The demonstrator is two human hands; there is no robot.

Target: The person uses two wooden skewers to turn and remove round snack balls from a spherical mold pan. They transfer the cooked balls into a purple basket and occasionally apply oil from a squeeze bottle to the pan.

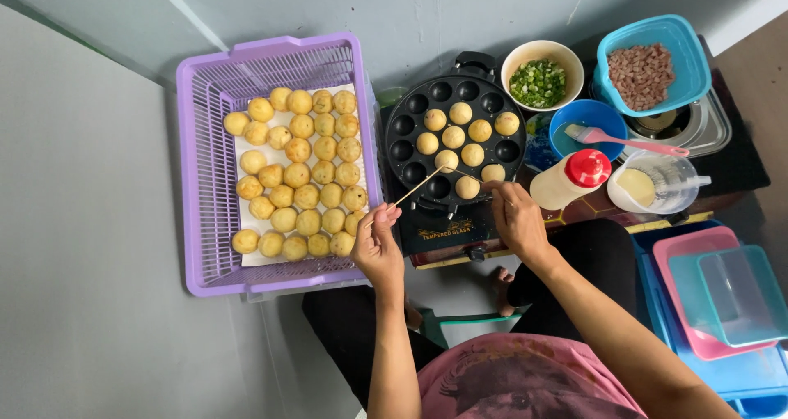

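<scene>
Grey floor lay under everything. Just ahead of both hands sat a round black pan point(454, 140) with golden dough balls point(453, 137). Left hand point(377, 247) pinched a thin wooden skewer point(419, 187); right hand point(515, 215) gripped another skewer point(474, 177), tips over the pan. Beside the left hand stood a purple basket point(205, 181) of cooked balls.

Round pan point(454, 144) on stove at centre; nine dough balls point(464, 140) in its wells. Basket point(201, 164) left of pan, balls in rows on paper liner point(246, 148). Bowls, squeeze bottle point(569, 179) right of pan. Stacked trays point(722, 304) near right.
</scene>
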